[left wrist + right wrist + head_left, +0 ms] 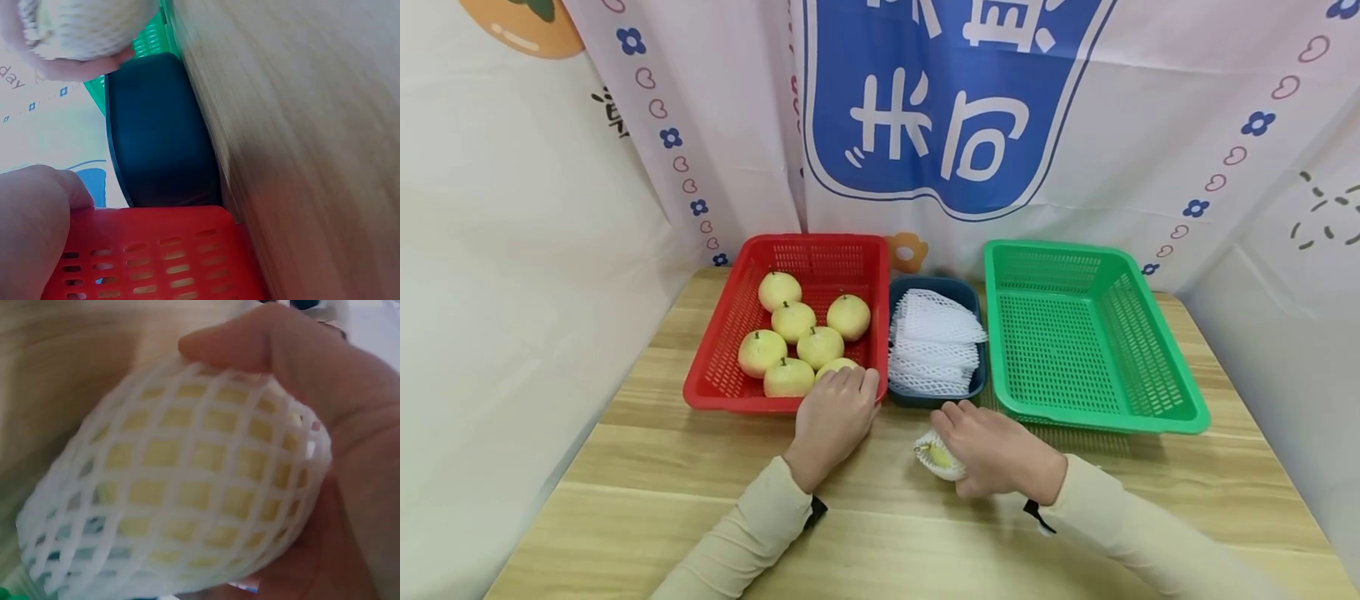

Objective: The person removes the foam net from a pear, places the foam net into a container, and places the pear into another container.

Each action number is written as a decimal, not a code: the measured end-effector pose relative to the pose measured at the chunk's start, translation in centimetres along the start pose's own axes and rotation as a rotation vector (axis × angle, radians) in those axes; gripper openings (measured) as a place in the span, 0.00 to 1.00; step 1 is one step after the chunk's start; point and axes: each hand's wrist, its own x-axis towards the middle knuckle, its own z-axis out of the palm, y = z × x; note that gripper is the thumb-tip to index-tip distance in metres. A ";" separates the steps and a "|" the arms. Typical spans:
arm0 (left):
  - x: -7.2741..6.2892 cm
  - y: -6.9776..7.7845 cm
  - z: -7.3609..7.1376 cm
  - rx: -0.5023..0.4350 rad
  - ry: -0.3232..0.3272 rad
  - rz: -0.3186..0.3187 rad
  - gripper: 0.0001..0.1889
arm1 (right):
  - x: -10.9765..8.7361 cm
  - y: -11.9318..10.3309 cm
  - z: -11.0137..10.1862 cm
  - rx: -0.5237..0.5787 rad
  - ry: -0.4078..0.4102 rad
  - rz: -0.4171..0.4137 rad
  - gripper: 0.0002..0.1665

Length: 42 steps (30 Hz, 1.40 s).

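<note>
My right hand (992,446) grips a yellow-green pear (938,455) wrapped in a white foam net (187,475). The net covers its side, and one end of the fruit shows through the opening, above the table in front of the blue box. Over the front right corner of the red basket (730,403) reaches my left hand (837,421), its fingertips beside a bare pear (835,367). Whether those fingers grasp this pear is hidden. Several other bare pears (793,322) lie in the basket, stems mostly upward.
A dark blue box (917,401) filled with white foam nets (936,342) stands between the red basket and a green basket (1090,421). All three rest on a wooden table (895,542). A printed cloth (760,125) hangs behind them.
</note>
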 end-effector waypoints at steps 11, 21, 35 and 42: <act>0.2 -0.2 -0.8 -0.059 0.022 0.023 0.15 | 0.0 0.7 1.5 0.043 0.003 0.069 0.41; 0.7 -0.1 -4.8 -0.403 0.152 0.126 0.17 | -1.1 1.1 2.2 0.132 0.137 0.034 0.51; -1.4 4.0 -4.4 -0.637 -0.257 0.286 0.11 | -2.8 1.3 3.2 0.301 0.146 0.076 0.59; -1.1 4.5 -3.9 -0.672 -0.279 0.233 0.20 | -4.0 1.8 3.5 0.396 0.106 0.143 0.63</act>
